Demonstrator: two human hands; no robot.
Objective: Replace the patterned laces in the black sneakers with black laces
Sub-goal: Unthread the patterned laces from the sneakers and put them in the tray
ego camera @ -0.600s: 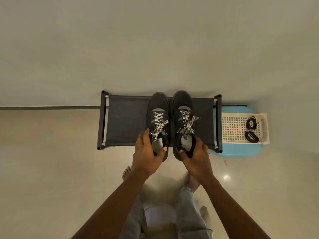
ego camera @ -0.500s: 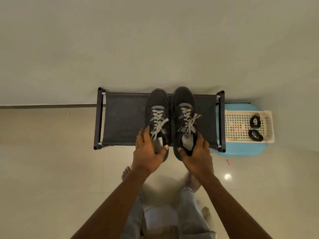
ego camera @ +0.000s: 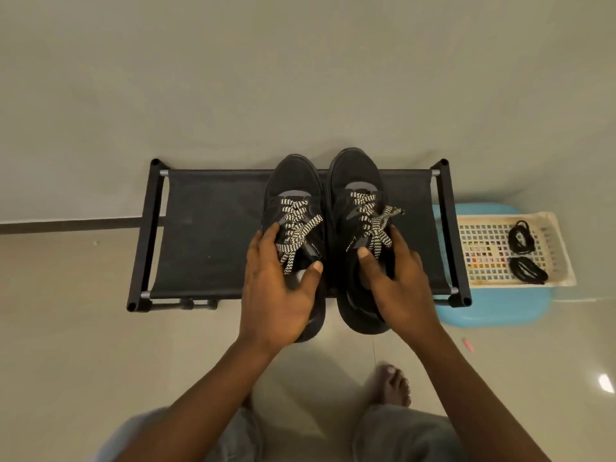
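In the middle of the frame we see a pair of black low-top sneakers side by side, toes toward the top, over a black fabric-topped shoe rack [ego camera: 206, 228] with a dark tube frame. The heels hang past its near edge. We cannot tell whether the soles rest on the fabric.

The left sneaker [ego camera: 293, 181] has a flat black-and-white zigzag left lace [ego camera: 296, 225] threaded through it. The right sneaker [ego camera: 356, 171] has a matching right lace [ego camera: 373, 221]. The ends of both laces lie loose across the tongues.

Our left hand [ego camera: 276, 295] grips the left sneaker's heel, with the thumb at the inner collar and the fingers curled round the outer side. Our right hand [ego camera: 400, 288] grips the right sneaker's heel in the same way.

At the right of the frame, just beside the rack, a cream perforated plastic tray [ego camera: 483, 238] sits on a light-blue plastic stool [ego camera: 493, 308]. Two coiled black laces [ego camera: 521, 236] lie in the tray's right part, one above the other.

A bare foot [ego camera: 391, 385] stands on the pale tiled floor [ego camera: 66, 328] at lower centre.
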